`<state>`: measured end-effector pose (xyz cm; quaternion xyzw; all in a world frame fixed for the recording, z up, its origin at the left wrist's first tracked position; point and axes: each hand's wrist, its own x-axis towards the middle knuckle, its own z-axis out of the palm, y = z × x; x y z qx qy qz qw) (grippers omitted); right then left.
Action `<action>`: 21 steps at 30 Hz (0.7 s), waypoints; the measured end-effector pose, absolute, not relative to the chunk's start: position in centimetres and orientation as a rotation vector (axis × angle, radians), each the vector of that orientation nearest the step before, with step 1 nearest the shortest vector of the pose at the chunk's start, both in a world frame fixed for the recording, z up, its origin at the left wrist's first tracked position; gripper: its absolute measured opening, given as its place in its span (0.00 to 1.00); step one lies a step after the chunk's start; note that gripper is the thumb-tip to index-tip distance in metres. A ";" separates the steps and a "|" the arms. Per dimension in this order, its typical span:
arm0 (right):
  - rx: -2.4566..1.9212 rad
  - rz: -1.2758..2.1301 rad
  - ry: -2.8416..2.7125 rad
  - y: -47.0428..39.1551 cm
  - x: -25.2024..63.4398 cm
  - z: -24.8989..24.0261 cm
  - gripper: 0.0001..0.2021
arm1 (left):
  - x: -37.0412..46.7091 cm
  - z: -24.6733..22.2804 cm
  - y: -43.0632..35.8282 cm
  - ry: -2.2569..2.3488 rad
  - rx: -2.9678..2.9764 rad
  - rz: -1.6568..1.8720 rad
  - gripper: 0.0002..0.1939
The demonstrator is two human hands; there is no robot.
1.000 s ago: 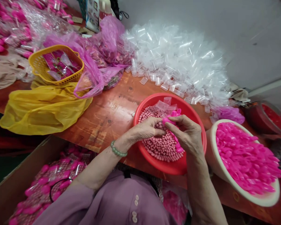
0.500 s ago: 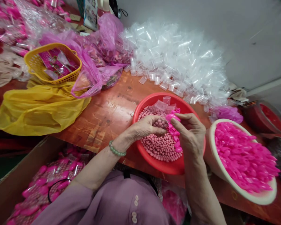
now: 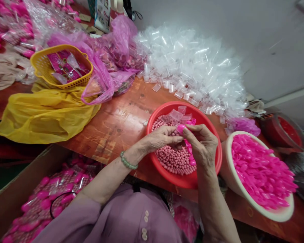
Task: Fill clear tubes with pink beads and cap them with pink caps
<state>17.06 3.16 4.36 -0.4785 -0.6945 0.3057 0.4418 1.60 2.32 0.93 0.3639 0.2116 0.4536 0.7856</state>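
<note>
As the left hand point(image 3: 160, 138) grips a tube point(image 3: 175, 133), the right hand point(image 3: 203, 141) pinches a pink cap point(image 3: 181, 129) against it.

Left hand point(image 3: 160, 139) and right hand point(image 3: 204, 141) close together, fingertips nearly meeting

The left forearm point(image 3: 108, 179) runs from 7 o'clock toward 2, its left wrist point(image 3: 136, 155) almost straight, its fingers point(image 3: 176, 139) pointing to 3 o'clock and closed in a grip. The right forearm point(image 3: 218, 206) rises more steeply, from 5 o'clock toward 11; beyond the right wrist point(image 3: 207, 170) the hand leans toward 10, thumb point(image 3: 190, 136) and forefinger point(image 3: 195, 127) brought together in a pinch
</note>
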 end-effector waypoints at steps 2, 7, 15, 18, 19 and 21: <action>-1.192 0.721 -1.778 3.2 17.4 4.4 0.05 | 1.5 0.8 2.3 0.443 0.778 0.963 0.23; -1.071 0.584 -2.083 3.4 18.0 5.0 0.13 | 1.3 0.8 2.1 0.416 0.766 0.970 0.23; -0.849 -0.082 -2.353 3.5 17.2 3.3 0.36 | 1.7 1.0 2.3 0.402 0.654 0.994 0.23; -0.807 -0.206 -2.317 3.6 17.0 2.8 0.33 | 1.6 0.9 2.3 0.413 0.680 1.021 0.22; -0.795 -0.229 -2.319 3.7 17.0 2.7 0.33 | 1.6 0.8 2.3 0.413 0.689 1.027 0.22; -0.774 -0.262 -2.322 3.7 17.0 2.7 0.32 | 1.5 0.8 2.2 0.402 0.704 1.031 0.22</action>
